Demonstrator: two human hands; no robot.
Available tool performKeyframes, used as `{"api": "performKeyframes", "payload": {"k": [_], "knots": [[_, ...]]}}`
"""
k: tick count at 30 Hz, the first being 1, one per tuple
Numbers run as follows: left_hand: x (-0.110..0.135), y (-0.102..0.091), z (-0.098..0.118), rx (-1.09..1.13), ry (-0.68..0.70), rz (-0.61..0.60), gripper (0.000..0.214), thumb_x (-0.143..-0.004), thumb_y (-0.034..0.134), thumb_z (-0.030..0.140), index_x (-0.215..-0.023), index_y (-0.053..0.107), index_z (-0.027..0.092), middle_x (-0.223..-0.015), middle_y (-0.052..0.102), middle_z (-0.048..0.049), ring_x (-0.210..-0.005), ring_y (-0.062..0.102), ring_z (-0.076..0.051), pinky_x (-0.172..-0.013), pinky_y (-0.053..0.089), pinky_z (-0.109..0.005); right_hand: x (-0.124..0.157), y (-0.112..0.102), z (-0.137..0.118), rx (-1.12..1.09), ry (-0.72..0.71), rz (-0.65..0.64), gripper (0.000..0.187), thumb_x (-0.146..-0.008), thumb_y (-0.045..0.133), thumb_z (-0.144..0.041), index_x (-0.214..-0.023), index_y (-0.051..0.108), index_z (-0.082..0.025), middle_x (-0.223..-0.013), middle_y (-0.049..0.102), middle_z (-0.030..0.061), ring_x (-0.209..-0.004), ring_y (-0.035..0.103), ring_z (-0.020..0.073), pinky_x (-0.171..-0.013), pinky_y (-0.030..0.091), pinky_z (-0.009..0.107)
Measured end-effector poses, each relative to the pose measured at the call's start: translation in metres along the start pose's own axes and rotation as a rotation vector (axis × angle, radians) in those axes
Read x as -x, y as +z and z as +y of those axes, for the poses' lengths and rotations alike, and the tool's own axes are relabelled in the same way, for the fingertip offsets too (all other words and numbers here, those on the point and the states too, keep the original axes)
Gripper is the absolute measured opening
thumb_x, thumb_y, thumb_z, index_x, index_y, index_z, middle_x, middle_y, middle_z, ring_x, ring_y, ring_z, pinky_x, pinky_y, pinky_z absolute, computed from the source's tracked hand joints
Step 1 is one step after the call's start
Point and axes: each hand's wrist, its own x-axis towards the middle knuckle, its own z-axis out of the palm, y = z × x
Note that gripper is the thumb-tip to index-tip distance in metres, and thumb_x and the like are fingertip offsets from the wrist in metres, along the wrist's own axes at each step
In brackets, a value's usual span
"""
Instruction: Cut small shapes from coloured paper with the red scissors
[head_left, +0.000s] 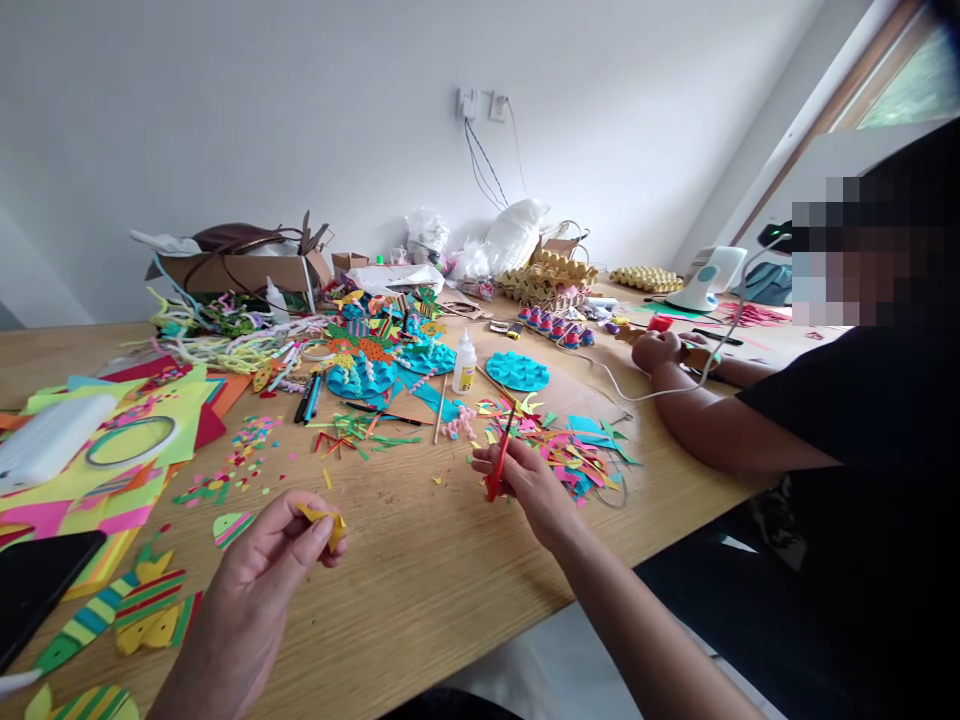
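Between the thumb and fingers of my left hand (266, 570) is a small cut piece of yellow paper (335, 530). My right hand (529, 487) grips red-handled scissors (500, 465), their blades pointing up and away from me. The scissors and the yellow paper are well apart. Striped paper fish (94, 615) lie left of my left hand, one of them partly hidden behind it. Past my right hand spreads a heap of colourful paper scraps (577, 455).
A glue bottle (464, 365) stands mid-table beside blue-painted discs (517, 371). Coloured paper sheets (191, 410), a tape roll (131, 441) and a phone (45, 585) lie left. At right, another person's hands (660, 352) work over the table; a white cable (630, 397) runs nearby.
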Motion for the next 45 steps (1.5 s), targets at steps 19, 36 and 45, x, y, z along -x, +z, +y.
{"api": "performKeyframes", "payload": {"k": [19, 36, 45], "knots": [[-0.013, 0.028, -0.011, -0.139, -0.128, -0.182, 0.016, -0.065, 0.063, 0.029, -0.060, 0.052, 0.019, -0.050, 0.048, 0.0072, -0.049, 0.045, -0.010, -0.047, 0.037, -0.020, 0.043, 0.071, -0.001, 0.247, -0.202, -0.269, 0.023, -0.061, 0.069, -0.029, -0.071, 0.050, -0.019, -0.061, 0.048, -0.0043, -0.054, 0.043, 0.0107, -0.048, 0.035, 0.022], [-0.012, 0.031, -0.004, -0.070, -0.181, -0.197, 0.019, -0.066, 0.067, 0.027, -0.054, 0.057, 0.018, -0.049, 0.046, 0.0060, -0.046, 0.040, -0.010, -0.044, 0.033, -0.020, 0.041, 0.065, 0.004, 0.150, -0.193, -0.272, 0.013, -0.066, 0.055, -0.021, -0.073, 0.044, -0.020, -0.063, 0.049, -0.0047, -0.054, 0.045, 0.0098, -0.050, 0.036, 0.021], [-0.010, 0.040, -0.003, 0.231, -0.079, 0.018, 0.011, -0.070, 0.067, 0.025, -0.064, 0.060, 0.018, -0.060, 0.053, 0.0045, -0.062, 0.048, -0.012, -0.062, 0.041, -0.022, 0.068, 0.059, 0.022, 0.692, -0.377, -0.152, 0.025, -0.080, 0.046, -0.038, -0.064, 0.038, -0.021, -0.055, 0.040, -0.0043, -0.049, 0.035, 0.0108, -0.049, 0.026, 0.022]]}}
